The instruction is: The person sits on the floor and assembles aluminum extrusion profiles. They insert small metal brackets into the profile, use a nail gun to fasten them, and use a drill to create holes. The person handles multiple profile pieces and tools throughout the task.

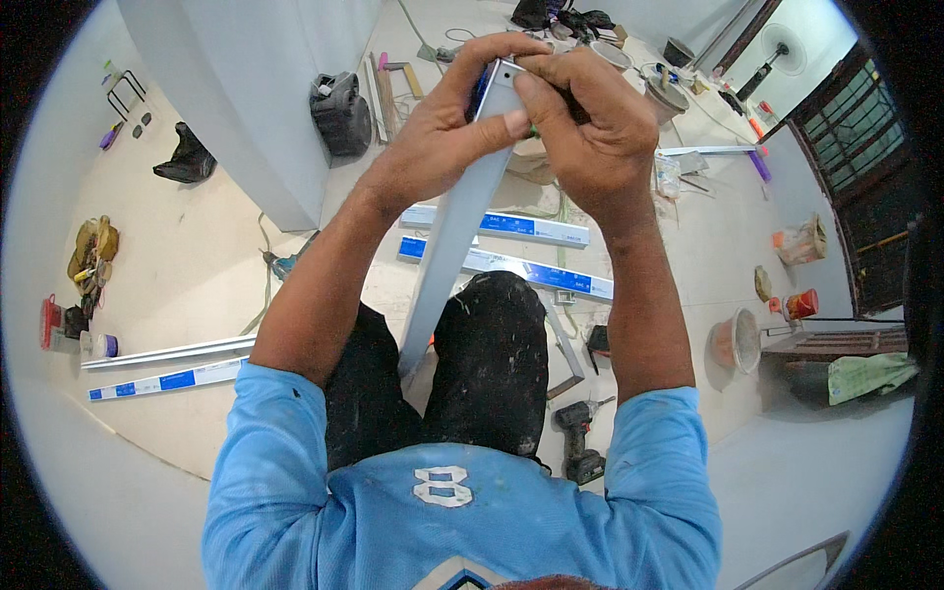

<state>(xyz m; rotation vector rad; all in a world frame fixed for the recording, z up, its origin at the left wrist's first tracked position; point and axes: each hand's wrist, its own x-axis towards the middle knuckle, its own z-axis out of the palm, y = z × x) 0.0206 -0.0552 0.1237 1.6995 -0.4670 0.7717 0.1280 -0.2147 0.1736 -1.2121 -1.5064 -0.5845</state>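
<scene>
A long pale-grey metal profile (454, 231) stands tilted in front of me, its lower part between my knees. My left hand (438, 133) is wrapped round it near the top end, thumb flat along its face. At that same end my right hand (602, 128) is closed, thumb and fingers pressed to the edge. A small dark hole shows in the face by the tip. Something dark blue lies along the profile's left side, under my left fingers. Whether my right fingers hold any small part as well is hidden.
Profiles with blue-and-white film (536, 273) lie on the floor beyond my knees; another wrapped profile (167, 383) lies at left. A cordless drill (578, 441) rests by my right leg. A wall corner (251, 128) juts in at left. Buckets (736, 341) stand at right.
</scene>
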